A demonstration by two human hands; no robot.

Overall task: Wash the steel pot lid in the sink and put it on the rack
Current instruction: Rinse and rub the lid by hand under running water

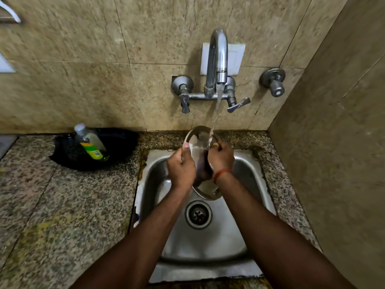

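Note:
The round steel pot lid (196,140) stands on edge over the steel sink (245,163), tilted under a running stream of water from the tap (216,57). My left hand (180,165) grips the lid's left rim, thumb on the near face. My right hand (220,158) curls round the right rim, an orange thread on its wrist. The lid's lower edge shows between my wrists, above the drain (198,214). No rack is in view.
A black dish (116,142) on the granite counter left of the sink holds a bottle of green liquid (91,142). Tap handles (238,105) stick out from the tiled back wall. A tiled side wall stands close on the right.

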